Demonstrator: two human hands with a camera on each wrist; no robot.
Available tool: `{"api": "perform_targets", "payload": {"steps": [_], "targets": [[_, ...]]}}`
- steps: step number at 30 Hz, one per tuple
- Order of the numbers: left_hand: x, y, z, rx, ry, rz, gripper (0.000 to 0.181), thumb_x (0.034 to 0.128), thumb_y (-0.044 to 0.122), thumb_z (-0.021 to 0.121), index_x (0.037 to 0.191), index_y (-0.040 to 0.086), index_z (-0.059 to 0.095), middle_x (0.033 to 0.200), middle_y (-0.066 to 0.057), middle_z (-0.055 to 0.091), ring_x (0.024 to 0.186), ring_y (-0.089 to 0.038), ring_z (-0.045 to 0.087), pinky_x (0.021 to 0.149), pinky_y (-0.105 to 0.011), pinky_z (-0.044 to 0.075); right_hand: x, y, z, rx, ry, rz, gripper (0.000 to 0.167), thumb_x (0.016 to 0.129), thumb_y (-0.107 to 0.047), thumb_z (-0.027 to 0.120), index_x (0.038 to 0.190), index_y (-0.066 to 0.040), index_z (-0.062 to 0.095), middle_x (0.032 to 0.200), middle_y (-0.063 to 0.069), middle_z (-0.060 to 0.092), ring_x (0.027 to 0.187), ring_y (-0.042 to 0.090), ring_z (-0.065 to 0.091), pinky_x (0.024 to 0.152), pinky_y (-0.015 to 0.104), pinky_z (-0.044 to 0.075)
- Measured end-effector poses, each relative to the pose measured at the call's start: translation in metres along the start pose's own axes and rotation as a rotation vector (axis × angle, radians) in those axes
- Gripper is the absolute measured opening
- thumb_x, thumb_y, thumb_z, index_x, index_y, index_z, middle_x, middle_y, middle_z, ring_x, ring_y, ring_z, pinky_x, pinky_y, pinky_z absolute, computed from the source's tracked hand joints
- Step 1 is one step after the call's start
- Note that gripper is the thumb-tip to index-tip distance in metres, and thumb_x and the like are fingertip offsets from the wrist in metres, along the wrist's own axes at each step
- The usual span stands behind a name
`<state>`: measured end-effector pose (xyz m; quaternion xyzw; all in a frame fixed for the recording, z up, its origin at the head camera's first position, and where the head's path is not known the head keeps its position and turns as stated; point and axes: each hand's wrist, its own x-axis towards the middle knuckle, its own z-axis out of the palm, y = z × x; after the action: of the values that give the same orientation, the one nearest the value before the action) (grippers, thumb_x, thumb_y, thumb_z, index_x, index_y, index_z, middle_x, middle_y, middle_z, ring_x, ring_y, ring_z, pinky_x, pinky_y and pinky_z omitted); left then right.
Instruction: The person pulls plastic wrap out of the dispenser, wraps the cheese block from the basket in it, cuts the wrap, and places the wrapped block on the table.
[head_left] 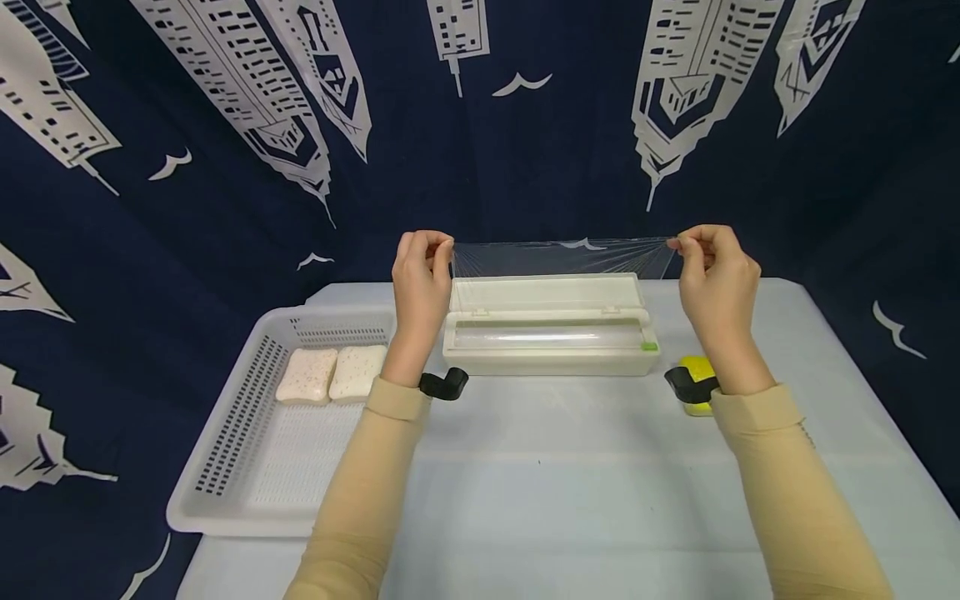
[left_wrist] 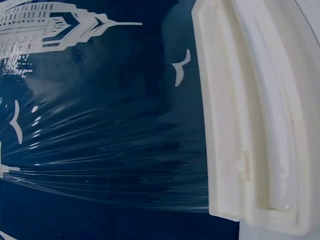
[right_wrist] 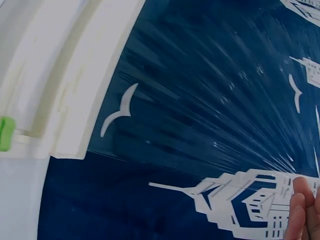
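Observation:
Clear plastic wrap (head_left: 540, 258) stretches up and away from a white wrap dispenser (head_left: 551, 362) whose lid is raised. My left hand (head_left: 423, 279) pinches one upper corner of the film in the head view. At the opposite corner my right hand (head_left: 716, 279) pinches it between thumb and fingers. Creases fan out from the pinched corner in the right wrist view, where the fingertips (right_wrist: 301, 187) show at the lower right. Inside the open dispenser lies the wrap roll (head_left: 547, 335). A green slider (right_wrist: 6, 134) sits at one end of its front edge.
On the left stands a white perforated basket (head_left: 225, 508) with two speckled, soap-like blocks, one pinkish (head_left: 307, 377) and one cream (head_left: 357, 373). A yellow object (head_left: 697, 367) lies partly hidden behind the right wrist. Dark patterned cloth (head_left: 480, 167) surrounds the white table (head_left: 570, 500).

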<state>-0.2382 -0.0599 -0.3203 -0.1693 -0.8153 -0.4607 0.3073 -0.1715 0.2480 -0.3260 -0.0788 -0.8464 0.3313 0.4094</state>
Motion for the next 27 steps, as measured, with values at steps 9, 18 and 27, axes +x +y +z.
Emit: {"api": "perform_targets", "payload": {"steps": [9,18,27], "targets": [[0.010,0.011,-0.009,-0.059,0.059,0.041,0.017,0.0984,0.012,0.059,0.102,-0.004,0.065,0.101,-0.018,0.058,0.091,-0.027,0.066,0.083,-0.027,0.057,0.006,-0.011,-0.010,0.038,0.036,0.001,0.021,0.102,-0.017,0.053,0.107,-0.001,0.065,0.106,0.010,0.074,0.084,-0.025,0.043,0.077,0.005,0.038],[0.002,0.011,-0.023,0.034,0.092,0.139,0.018,0.0991,0.014,0.058,0.101,-0.001,0.068,0.100,-0.018,0.060,0.088,-0.028,0.061,0.079,-0.031,0.053,-0.005,-0.016,-0.015,0.115,0.124,-0.054,0.017,0.099,-0.009,0.057,0.103,0.005,0.065,0.100,0.015,0.075,0.083,-0.029,0.044,0.076,0.002,0.038],[-0.028,0.015,-0.049,0.027,0.047,0.253,0.009,0.0954,0.006,0.063,0.095,-0.002,0.068,0.094,-0.017,0.061,0.086,-0.027,0.062,0.078,-0.032,0.054,-0.046,-0.026,-0.044,0.147,0.128,-0.181,0.016,0.096,-0.004,0.059,0.094,0.011,0.066,0.087,0.023,0.071,0.083,-0.022,0.045,0.075,0.008,0.036]]}}
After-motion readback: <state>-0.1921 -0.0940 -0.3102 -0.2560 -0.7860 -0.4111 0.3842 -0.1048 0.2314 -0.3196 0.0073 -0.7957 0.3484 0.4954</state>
